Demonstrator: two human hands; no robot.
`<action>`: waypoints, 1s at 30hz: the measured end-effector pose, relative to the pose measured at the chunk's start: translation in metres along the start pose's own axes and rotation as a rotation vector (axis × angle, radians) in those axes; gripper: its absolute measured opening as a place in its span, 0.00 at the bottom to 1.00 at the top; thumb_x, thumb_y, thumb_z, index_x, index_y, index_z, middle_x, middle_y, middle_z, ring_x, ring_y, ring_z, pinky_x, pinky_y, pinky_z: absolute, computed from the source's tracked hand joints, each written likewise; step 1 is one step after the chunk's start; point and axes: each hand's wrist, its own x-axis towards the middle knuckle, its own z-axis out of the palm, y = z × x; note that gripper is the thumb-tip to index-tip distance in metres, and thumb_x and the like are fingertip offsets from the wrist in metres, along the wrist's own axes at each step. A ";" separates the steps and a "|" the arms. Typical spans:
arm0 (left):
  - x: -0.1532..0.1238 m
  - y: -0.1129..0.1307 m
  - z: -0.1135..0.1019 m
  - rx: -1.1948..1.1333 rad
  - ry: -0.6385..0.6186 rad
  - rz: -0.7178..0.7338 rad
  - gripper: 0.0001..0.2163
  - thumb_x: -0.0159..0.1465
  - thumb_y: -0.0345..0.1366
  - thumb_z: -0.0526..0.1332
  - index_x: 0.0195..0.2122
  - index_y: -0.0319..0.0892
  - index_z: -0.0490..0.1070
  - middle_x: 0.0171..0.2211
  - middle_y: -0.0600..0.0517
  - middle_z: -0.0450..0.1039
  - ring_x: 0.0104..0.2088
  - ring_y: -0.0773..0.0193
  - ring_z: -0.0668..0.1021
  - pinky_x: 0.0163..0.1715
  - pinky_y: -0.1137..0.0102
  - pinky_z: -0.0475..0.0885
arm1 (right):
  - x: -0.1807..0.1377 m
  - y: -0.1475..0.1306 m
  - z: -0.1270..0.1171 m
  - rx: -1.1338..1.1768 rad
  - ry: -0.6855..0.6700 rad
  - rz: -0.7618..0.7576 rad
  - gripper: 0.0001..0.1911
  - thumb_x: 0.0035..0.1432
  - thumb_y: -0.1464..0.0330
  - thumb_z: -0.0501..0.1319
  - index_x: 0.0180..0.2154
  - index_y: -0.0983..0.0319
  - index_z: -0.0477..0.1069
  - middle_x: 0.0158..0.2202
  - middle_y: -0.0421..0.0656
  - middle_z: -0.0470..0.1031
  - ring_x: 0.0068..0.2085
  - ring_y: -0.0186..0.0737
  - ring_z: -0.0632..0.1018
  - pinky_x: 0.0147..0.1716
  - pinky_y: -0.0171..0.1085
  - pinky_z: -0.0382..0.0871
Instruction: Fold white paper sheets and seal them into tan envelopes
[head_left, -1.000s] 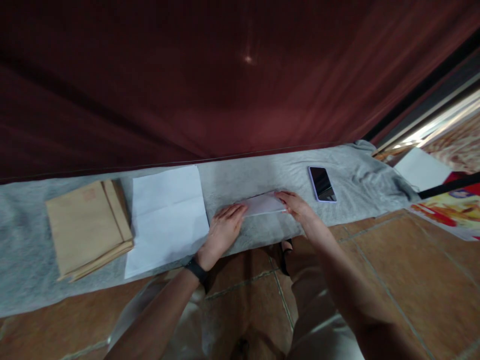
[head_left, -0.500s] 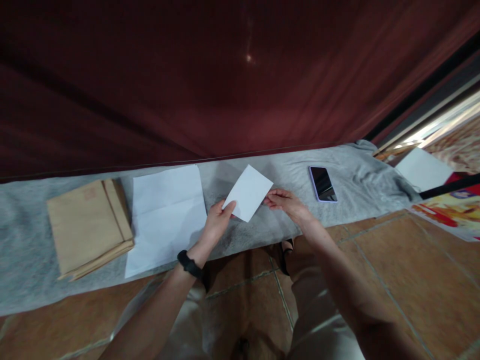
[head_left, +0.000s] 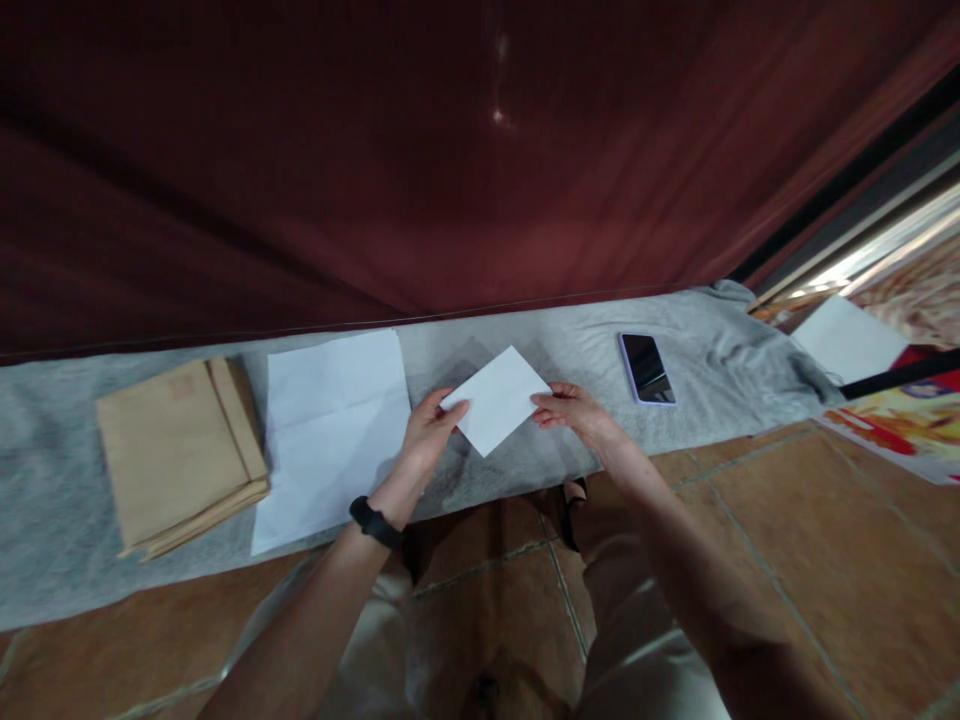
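Observation:
A small white rectangle of paper (head_left: 498, 400), which looks folded, is held above the grey cloth between my two hands. My left hand (head_left: 430, 432) pinches its left corner, thumb on top. My right hand (head_left: 573, 412) grips the right corner, also with the thumb over the face. The fingers beneath the paper are partly hidden. To the left lie white paper sheets (head_left: 334, 430) with a crease across them, close by my left wrist with its black band.
Brown paper envelopes (head_left: 176, 450) are stacked at the far left of the grey cloth (head_left: 517, 325). A phone (head_left: 646, 368) in a purple case lies to the right. Dark red fabric (head_left: 420, 200) hangs behind. A colourful printed sheet (head_left: 907, 425) is at the right edge.
The small paper has turned and come slightly lower and flatter. My right hand now grips its right corner, where before it was beside the edge.

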 end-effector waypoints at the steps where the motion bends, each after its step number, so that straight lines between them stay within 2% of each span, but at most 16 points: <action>1: -0.001 0.001 0.001 -0.052 -0.012 -0.022 0.22 0.53 0.48 0.70 0.44 0.40 0.74 0.36 0.49 0.79 0.34 0.62 0.78 0.30 0.71 0.72 | 0.000 0.001 0.000 0.006 0.007 -0.009 0.09 0.52 0.67 0.73 0.34 0.62 0.77 0.26 0.41 0.80 0.26 0.36 0.79 0.25 0.32 0.77; 4: -0.007 0.000 0.005 -0.132 -0.146 -0.096 0.26 0.54 0.47 0.70 0.50 0.40 0.72 0.48 0.43 0.79 0.41 0.58 0.80 0.33 0.69 0.75 | 0.002 0.002 0.004 0.028 0.039 -0.022 0.07 0.53 0.67 0.72 0.33 0.61 0.76 0.27 0.41 0.80 0.27 0.36 0.79 0.26 0.32 0.77; 6: -0.012 -0.002 0.009 -0.120 -0.213 -0.129 0.28 0.54 0.45 0.70 0.54 0.41 0.69 0.50 0.42 0.78 0.39 0.58 0.81 0.31 0.69 0.75 | 0.002 0.003 0.007 0.040 0.048 -0.014 0.06 0.53 0.68 0.71 0.33 0.61 0.76 0.28 0.41 0.81 0.27 0.36 0.80 0.27 0.32 0.77; 8: -0.014 -0.004 0.012 -0.105 -0.227 -0.141 0.28 0.54 0.43 0.69 0.55 0.40 0.68 0.50 0.42 0.79 0.35 0.59 0.82 0.29 0.68 0.74 | 0.002 0.003 0.010 0.041 0.045 0.005 0.05 0.54 0.69 0.71 0.33 0.61 0.77 0.29 0.41 0.81 0.27 0.36 0.80 0.27 0.32 0.77; 14: -0.010 -0.006 0.010 -0.004 -0.179 -0.134 0.23 0.55 0.38 0.69 0.50 0.37 0.68 0.39 0.46 0.80 0.25 0.64 0.79 0.23 0.71 0.69 | 0.003 0.005 0.007 -0.070 0.024 0.005 0.04 0.56 0.70 0.70 0.34 0.62 0.76 0.27 0.40 0.81 0.25 0.33 0.78 0.26 0.30 0.75; 19: -0.009 -0.004 0.008 0.002 -0.155 -0.136 0.22 0.52 0.39 0.72 0.45 0.39 0.68 0.32 0.52 0.78 0.25 0.66 0.77 0.21 0.73 0.70 | 0.006 0.007 0.000 -0.182 0.014 0.030 0.04 0.59 0.68 0.69 0.34 0.62 0.76 0.28 0.40 0.81 0.24 0.33 0.77 0.27 0.31 0.75; 24: -0.005 -0.004 0.006 0.066 -0.096 -0.126 0.17 0.53 0.39 0.72 0.38 0.42 0.66 0.27 0.55 0.76 0.21 0.70 0.74 0.17 0.76 0.66 | 0.004 0.004 -0.004 -0.214 -0.025 0.079 0.06 0.59 0.67 0.69 0.33 0.62 0.76 0.29 0.42 0.82 0.25 0.34 0.78 0.28 0.32 0.76; 30: -0.003 -0.006 0.004 0.157 -0.114 -0.078 0.15 0.55 0.36 0.70 0.37 0.42 0.64 0.21 0.59 0.72 0.15 0.72 0.68 0.15 0.76 0.61 | 0.004 0.006 -0.007 -0.233 -0.034 0.068 0.08 0.59 0.65 0.69 0.34 0.61 0.74 0.28 0.41 0.81 0.25 0.33 0.78 0.27 0.32 0.77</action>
